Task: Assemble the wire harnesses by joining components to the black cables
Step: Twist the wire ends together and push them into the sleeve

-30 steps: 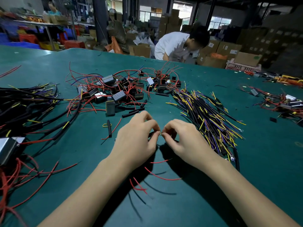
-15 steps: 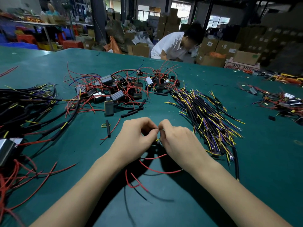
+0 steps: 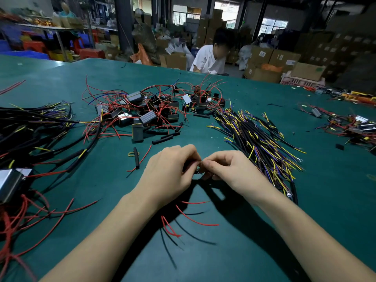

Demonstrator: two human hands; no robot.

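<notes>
My left hand (image 3: 171,176) and my right hand (image 3: 230,171) meet fingertip to fingertip above the green table (image 3: 264,231), both pinching thin wire ends at the same spot (image 3: 198,169). Red wires (image 3: 195,218) and black wires trail from under my hands toward me. What my fingers join is mostly hidden. A pile of black cables with yellow and purple leads (image 3: 258,139) lies just right of my right hand. A heap of small black and grey box components with red wires (image 3: 146,112) lies beyond my hands.
Thick black cables (image 3: 36,139) and a grey box with red wires (image 3: 10,186) fill the left side. Loose black sleeve pieces (image 3: 136,157) lie ahead of my left hand. Another heap of parts (image 3: 350,127) sits far right. A person in white works behind the table.
My hands have stayed together at the same spot, fingers shifting slightly on the wire ends. The trailing red wires have moved a little under my wrists.
</notes>
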